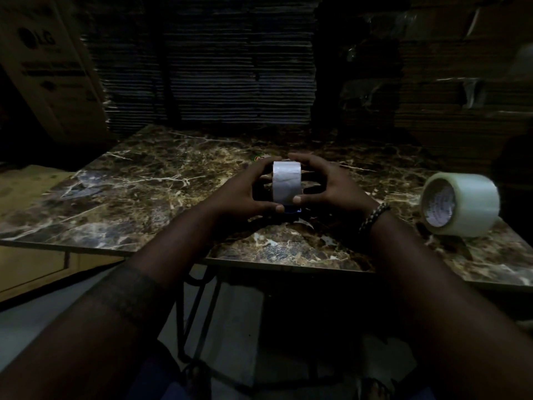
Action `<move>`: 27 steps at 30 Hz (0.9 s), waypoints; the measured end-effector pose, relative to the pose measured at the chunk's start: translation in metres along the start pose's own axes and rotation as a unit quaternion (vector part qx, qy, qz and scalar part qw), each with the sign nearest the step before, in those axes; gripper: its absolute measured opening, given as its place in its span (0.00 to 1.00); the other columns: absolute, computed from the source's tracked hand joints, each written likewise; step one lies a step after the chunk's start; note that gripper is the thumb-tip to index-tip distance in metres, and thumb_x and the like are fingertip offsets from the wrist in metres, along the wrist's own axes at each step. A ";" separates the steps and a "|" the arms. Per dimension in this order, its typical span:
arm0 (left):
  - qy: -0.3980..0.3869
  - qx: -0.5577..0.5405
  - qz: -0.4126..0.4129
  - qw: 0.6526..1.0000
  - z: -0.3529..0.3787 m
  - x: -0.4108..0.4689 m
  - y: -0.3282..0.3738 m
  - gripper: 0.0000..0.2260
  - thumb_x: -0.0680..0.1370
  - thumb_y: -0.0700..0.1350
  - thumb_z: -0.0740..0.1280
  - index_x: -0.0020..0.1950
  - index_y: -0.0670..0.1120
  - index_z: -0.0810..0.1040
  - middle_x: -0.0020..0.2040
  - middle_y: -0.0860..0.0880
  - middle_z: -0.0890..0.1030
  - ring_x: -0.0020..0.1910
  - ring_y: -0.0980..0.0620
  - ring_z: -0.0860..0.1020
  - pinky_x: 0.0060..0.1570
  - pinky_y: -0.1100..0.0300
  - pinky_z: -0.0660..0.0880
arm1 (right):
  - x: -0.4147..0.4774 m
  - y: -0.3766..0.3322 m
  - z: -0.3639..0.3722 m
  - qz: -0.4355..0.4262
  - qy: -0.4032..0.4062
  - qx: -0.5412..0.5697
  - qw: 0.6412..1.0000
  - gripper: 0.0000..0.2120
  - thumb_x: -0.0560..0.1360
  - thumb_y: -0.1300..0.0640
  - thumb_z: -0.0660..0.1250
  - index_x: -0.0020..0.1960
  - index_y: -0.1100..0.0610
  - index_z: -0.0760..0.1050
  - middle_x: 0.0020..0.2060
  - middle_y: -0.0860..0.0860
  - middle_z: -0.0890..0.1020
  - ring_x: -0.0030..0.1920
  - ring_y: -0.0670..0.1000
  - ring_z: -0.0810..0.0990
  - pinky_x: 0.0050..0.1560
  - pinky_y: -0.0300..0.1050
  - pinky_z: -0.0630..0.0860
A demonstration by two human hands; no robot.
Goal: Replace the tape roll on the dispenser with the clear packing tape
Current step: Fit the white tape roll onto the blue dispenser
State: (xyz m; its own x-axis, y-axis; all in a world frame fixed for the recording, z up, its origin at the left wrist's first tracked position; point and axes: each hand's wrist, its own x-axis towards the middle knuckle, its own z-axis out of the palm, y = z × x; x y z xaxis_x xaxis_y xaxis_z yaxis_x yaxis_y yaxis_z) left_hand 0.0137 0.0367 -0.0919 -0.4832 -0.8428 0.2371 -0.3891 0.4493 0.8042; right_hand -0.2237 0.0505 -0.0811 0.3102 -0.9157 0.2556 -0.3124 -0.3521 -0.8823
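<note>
A pale tape roll [286,181] stands on edge on the dark tape dispenser [291,209], which is mostly hidden under my hands at the middle of the marble-patterned table [129,194]. My left hand [248,192] grips the roll from the left, thumb low on its front edge. From the right, my right hand [326,187] clasps the same roll, fingers curled over its top. A wider clear packing tape roll [461,204] lies on its edge at the table's right, apart from both hands.
Stacks of flattened cardboard [210,67] rise behind the table. A large printed carton [49,67] leans at the back left. Brown cardboard [31,267] lies low on the left. Metal table legs [199,298] show below the front edge. The scene is dim.
</note>
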 end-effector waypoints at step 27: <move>0.121 -0.074 -0.085 0.986 -0.005 0.005 -0.014 0.41 0.71 0.26 0.75 0.80 0.49 0.68 0.73 0.44 0.79 0.68 0.47 0.81 0.62 0.46 0.83 | 0.003 0.005 0.005 -0.043 0.064 -0.089 0.993 0.32 0.67 0.61 0.82 0.69 0.49 0.77 0.60 0.50 0.83 0.58 0.48 0.83 0.54 0.47 0.82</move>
State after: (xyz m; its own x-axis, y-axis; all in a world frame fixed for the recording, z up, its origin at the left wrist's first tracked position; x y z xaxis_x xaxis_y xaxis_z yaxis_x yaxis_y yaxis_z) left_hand 0.0203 0.0247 -0.0990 -0.2133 -0.9563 0.2001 -0.3202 0.2619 0.9104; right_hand -0.2202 0.0469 -0.0867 0.2289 -0.8943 0.3845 -0.4467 -0.4474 -0.7747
